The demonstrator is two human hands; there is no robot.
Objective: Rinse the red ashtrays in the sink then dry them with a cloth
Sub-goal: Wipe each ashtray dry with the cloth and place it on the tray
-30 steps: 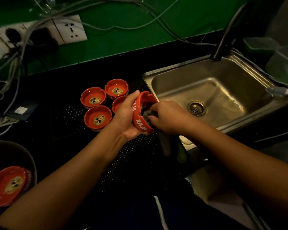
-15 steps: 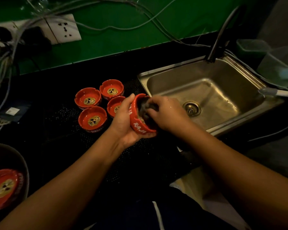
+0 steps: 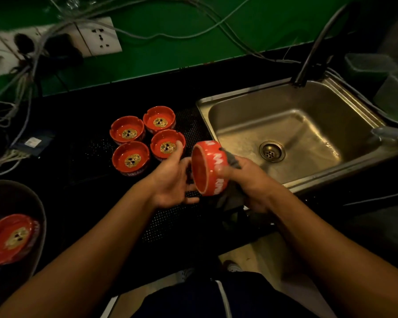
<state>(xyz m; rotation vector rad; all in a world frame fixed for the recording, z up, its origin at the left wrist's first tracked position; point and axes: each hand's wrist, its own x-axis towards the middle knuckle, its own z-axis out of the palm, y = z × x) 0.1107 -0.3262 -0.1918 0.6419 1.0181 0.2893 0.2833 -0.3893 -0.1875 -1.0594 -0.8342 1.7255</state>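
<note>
At the centre of the frame, your right hand (image 3: 251, 183) grips a red ashtray (image 3: 208, 168), which is tipped on its side with its base facing left. The same hand holds a dark cloth (image 3: 233, 158) bunched against the ashtray, just in front of the sink (image 3: 239, 94). Your left hand (image 3: 172, 179) lies open beside the base, fingers spread and holding nothing; whether it touches cannot be judged. Left of centre, four more ashtrays (image 3: 131, 158) sit rim-up in a tight cluster on the black counter (image 3: 101, 88), and a sixth ashtray (image 3: 9, 237) lies in a dark bowl (image 3: 40, 205) at lower left.
</note>
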